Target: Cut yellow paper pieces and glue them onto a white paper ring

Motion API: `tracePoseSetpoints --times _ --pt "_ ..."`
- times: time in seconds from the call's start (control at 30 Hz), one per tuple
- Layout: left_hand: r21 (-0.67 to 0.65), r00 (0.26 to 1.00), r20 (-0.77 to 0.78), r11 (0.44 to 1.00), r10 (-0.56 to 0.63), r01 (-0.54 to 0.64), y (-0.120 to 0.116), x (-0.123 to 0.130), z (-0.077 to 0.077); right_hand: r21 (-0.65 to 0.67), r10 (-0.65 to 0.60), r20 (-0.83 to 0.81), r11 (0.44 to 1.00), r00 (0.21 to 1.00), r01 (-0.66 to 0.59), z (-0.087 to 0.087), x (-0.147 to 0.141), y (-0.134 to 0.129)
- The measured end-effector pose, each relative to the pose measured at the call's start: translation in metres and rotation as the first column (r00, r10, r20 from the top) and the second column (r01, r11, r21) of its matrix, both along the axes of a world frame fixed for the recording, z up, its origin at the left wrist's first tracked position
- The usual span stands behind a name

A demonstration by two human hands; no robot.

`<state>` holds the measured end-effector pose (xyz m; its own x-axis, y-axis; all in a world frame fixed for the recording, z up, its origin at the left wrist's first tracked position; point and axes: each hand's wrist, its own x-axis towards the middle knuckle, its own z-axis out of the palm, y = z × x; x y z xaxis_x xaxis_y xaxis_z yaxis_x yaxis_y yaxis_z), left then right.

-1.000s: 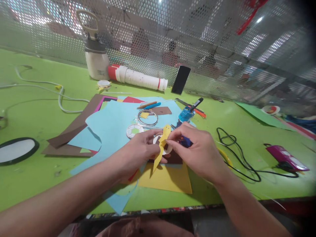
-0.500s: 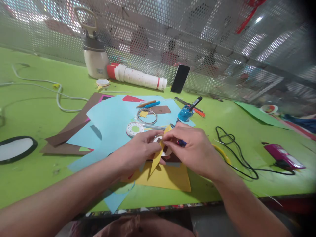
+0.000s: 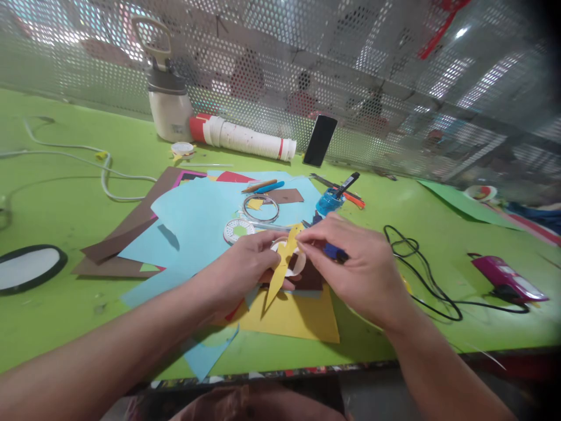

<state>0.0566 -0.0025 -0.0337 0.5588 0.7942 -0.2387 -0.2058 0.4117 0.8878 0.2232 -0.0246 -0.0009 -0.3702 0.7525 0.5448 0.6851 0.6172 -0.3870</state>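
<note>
My left hand point(image 3: 245, 263) grips a small round white piece point(image 3: 300, 266), perhaps the base of a paper cup, with a dark brown patch on it. Across its face lies a long yellow paper cutout point(image 3: 276, 283), pointed at the lower end and held under my left thumb. My right hand point(image 3: 355, 263) has thumb and forefinger pinched at the cutout's upper right edge. Dark blue handles point(image 3: 335, 252), apparently of a tool, show behind the right fingers; most of it is hidden. Beneath both hands are yellow paper point(image 3: 302, 318) and dark brown paper.
Light blue sheets point(image 3: 197, 210) spread over the green table, with a tape ring point(image 3: 260, 208) and a round white dial point(image 3: 238, 230) on them. A blue pot point(image 3: 329, 202) holds a marker. Behind stand a phone point(image 3: 320, 140), stacked cups point(image 3: 245, 137) and a flask point(image 3: 170, 111).
My right hand has shifted slightly right, and its fingertips have moved from the cutout's middle to its edge. The cutout now lies flatter across the white piece, with more of its face showing.
</note>
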Motion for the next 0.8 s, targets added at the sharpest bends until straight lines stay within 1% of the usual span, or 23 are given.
tracePoseSetpoints --times 0.13,0.27,0.43,0.63,0.7,0.8 --pt "-0.016 0.999 -0.046 1.0 -0.007 0.006 0.0 0.0 0.001 0.031 -0.1 -0.076 0.994 0.992 0.102 0.005 0.007 0.0" --pt "-0.011 0.999 -0.051 1.0 -0.017 0.017 0.001 -0.001 0.0 -0.009 -0.106 -0.124 0.994 0.987 0.105 0.004 0.012 0.004" --pt "0.036 0.998 -0.054 0.999 -0.022 0.024 0.002 -0.003 -0.002 -0.063 -0.131 -0.108 0.99 0.986 0.124 0.001 0.013 0.007" --pt "0.069 0.997 -0.07 0.998 -0.01 0.015 0.0 -0.004 0.003 -0.118 -0.148 -0.102 0.984 0.984 0.136 0.007 0.018 0.007" --pt "0.071 0.998 -0.07 0.997 0.009 -0.004 0.0 -0.004 0.003 -0.15 -0.157 -0.086 0.978 0.984 0.143 0.009 0.021 0.007" --pt "0.085 0.994 -0.084 0.994 0.071 -0.064 0.0 -0.005 0.0 -0.187 -0.169 -0.053 0.97 0.984 0.156 0.01 0.029 0.008"
